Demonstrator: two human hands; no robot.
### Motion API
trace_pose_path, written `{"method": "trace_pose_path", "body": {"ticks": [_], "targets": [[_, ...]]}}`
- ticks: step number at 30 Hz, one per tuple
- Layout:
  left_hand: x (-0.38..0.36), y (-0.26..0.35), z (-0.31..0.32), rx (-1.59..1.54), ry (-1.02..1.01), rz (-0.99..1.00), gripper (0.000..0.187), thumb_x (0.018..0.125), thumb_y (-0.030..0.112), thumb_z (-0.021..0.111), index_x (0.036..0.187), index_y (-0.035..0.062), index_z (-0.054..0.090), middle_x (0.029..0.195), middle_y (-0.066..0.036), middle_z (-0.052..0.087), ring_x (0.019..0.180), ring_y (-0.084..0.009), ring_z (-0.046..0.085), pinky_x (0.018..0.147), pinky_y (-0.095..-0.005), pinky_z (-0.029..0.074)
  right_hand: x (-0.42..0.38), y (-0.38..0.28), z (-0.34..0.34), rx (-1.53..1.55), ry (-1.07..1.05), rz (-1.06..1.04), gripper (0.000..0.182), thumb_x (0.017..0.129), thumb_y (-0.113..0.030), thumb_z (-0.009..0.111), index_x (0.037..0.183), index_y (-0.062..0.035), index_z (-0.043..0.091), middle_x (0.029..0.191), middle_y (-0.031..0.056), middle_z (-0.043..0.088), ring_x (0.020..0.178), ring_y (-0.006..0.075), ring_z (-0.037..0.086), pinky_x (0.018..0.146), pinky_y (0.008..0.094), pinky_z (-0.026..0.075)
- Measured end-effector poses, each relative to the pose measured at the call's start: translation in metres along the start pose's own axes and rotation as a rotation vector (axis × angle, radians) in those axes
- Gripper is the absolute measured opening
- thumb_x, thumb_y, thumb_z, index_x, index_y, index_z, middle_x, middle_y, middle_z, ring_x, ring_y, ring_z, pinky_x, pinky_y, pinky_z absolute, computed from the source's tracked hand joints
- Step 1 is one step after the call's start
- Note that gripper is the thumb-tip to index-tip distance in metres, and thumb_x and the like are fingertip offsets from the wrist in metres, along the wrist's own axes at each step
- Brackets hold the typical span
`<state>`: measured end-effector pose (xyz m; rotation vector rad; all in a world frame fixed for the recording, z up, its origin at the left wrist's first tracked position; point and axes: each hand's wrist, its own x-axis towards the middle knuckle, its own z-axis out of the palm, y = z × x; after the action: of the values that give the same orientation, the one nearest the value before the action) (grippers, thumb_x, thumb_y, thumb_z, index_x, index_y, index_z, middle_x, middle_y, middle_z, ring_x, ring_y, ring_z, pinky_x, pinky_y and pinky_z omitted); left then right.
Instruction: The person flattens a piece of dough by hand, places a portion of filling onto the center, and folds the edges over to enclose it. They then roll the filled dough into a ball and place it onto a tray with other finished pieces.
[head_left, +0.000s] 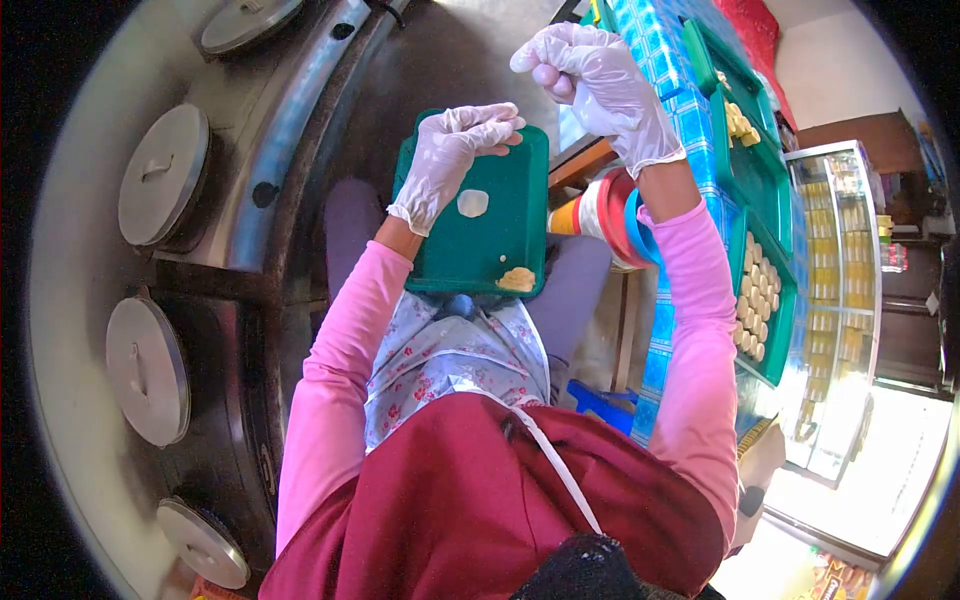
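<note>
A green tray [425, 262] rests across my lap. On it lie a flat white round of what looks like dough [473, 204], a yellowish lump [517, 279] near the front edge, and a tiny white crumb. My left hand [450, 155], in a thin white glove, is over the tray's far half. Its fingers and thumb are pressed together, pointing right, and the palm is hidden. Beyond the tray's far right corner my right hand [598, 85], also gloved, is raised with its fingers curled in. What either hand holds, if anything, is hidden.
At the right, green trays on a blue checked tablecloth [662, 330] hold many pale round pieces [755, 300] and some yellow pieces [742, 125]. Lidded metal pots [150, 370] line the left. A glass cabinet [830, 300] stands at far right, and a striped round container [605, 215] is beside my knee.
</note>
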<state>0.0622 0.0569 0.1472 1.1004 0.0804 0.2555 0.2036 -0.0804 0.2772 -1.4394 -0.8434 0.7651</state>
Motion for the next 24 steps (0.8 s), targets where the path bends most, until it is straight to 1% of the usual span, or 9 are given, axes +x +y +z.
{"method": "trace_pose_path", "body": {"ticks": [1, 5, 8, 14, 15, 18, 19, 21, 24], "targets": [[-0.001, -0.003, 0.000, -0.010, 0.007, -0.001, 0.039, 0.094, 0.014, 0.071, 0.128, -0.0043, 0.064, 0.116, -0.015, 0.073, 0.099, -0.0203, 0.071, 0.087, -0.0312, 0.056, -0.001, 0.000, 0.001, 0.031, -0.019, -0.015, 0.021, 0.100, -0.017, 0.062, 0.098, 0.0013, 0.073, 0.081, 0.0036, 0.065, 0.067, 0.0058, 0.051, 0.058, 0.0187, 0.041], [-0.003, -0.015, -0.003, -0.017, 0.050, -0.033, 0.045, 0.095, 0.011, 0.069, 0.136, -0.0049, 0.057, 0.120, -0.017, 0.071, 0.102, -0.0223, 0.071, 0.089, -0.0320, 0.056, -0.002, -0.006, 0.006, 0.059, 0.061, 0.014, 0.022, 0.100, -0.018, 0.063, 0.099, 0.0017, 0.072, 0.080, 0.0027, 0.063, 0.064, 0.0060, 0.049, 0.057, 0.0191, 0.040], [-0.006, -0.027, -0.009, -0.025, 0.049, -0.043, 0.056, 0.095, 0.011, 0.069, 0.145, -0.0053, 0.048, 0.125, -0.019, 0.068, 0.103, -0.0234, 0.071, 0.088, -0.0327, 0.057, 0.000, -0.009, -0.003, 0.063, 0.045, -0.008, 0.023, 0.100, -0.019, 0.063, 0.100, 0.0016, 0.072, 0.079, 0.0022, 0.062, 0.063, 0.0057, 0.048, 0.056, 0.0192, 0.038], [-0.020, -0.070, -0.029, 0.159, 0.074, -0.096, 0.074, 0.090, 0.012, 0.070, 0.153, -0.0061, 0.034, 0.126, -0.019, 0.066, 0.096, -0.0234, 0.070, 0.087, -0.0322, 0.056, -0.003, -0.033, -0.036, 0.004, 0.036, -0.011, 0.025, 0.101, -0.021, 0.062, 0.101, 0.0017, 0.072, 0.079, 0.0011, 0.060, 0.064, 0.0051, 0.046, 0.058, 0.0194, 0.038], [-0.022, -0.085, -0.035, 0.313, 0.109, -0.041, 0.073, 0.088, 0.014, 0.070, 0.150, -0.0073, 0.039, 0.112, -0.020, 0.070, 0.090, -0.0240, 0.070, 0.084, -0.0322, 0.055, -0.002, -0.036, -0.047, -0.042, 0.085, 0.006, 0.027, 0.101, -0.022, 0.060, 0.103, 0.0020, 0.072, 0.080, 0.0006, 0.060, 0.066, 0.0053, 0.046, 0.060, 0.0192, 0.039], [-0.034, -0.107, -0.057, 1.037, 0.003, -0.066, 0.068, 0.086, 0.013, 0.069, 0.145, -0.0080, 0.044, 0.102, -0.024, 0.070, 0.091, -0.0304, 0.071, 0.082, -0.0365, 0.054, 0.000, -0.046, -0.079, -0.136, 0.079, -0.034, 0.027, 0.102, -0.021, 0.059, 0.106, 0.0026, 0.072, 0.083, 0.0009, 0.060, 0.068, 0.0057, 0.048, 0.061, 0.0190, 0.040], [-0.040, -0.115, -0.063, 1.075, -0.019, -0.052, 0.065, 0.086, 0.012, 0.068, 0.143, -0.0079, 0.046, 0.100, -0.025, 0.069, 0.092, -0.0327, 0.070, 0.082, -0.0379, 0.054, 0.001, -0.048, -0.092, -0.140, 0.099, -0.058, 0.024, 0.100, -0.017, 0.060, 0.108, 0.0031, 0.071, 0.086, 0.0020, 0.061, 0.069, 0.0068, 0.049, 0.062, 0.0191, 0.041], [-0.054, -0.131, -0.072, 1.150, -0.061, -0.027, 0.060, 0.085, 0.010, 0.066, 0.140, -0.0077, 0.049, 0.097, -0.027, 0.068, 0.094, -0.0372, 0.070, 0.082, -0.0406, 0.054, 0.009, -0.048, -0.128, -0.158, 0.083, -0.018, 0.023, 0.100, -0.014, 0.060, 0.108, 0.0038, 0.071, 0.086, 0.0030, 0.062, 0.069, 0.0077, 0.050, 0.064, 0.0195, 0.042], [-0.068, -0.146, -0.074, 1.094, -0.023, 0.004, 0.052, 0.082, 0.004, 0.065, 0.131, -0.0093, 0.055, 0.093, -0.029, 0.068, 0.089, -0.0442, 0.067, 0.077, -0.0506, 0.052, 0.018, -0.042, -0.169, -0.127, 0.128, 0.047, 0.021, 0.098, -0.011, 0.061, 0.109, 0.0057, 0.069, 0.082, 0.0043, 0.062, 0.070, 0.0096, 0.052, 0.066, 0.0204, 0.046]]}}
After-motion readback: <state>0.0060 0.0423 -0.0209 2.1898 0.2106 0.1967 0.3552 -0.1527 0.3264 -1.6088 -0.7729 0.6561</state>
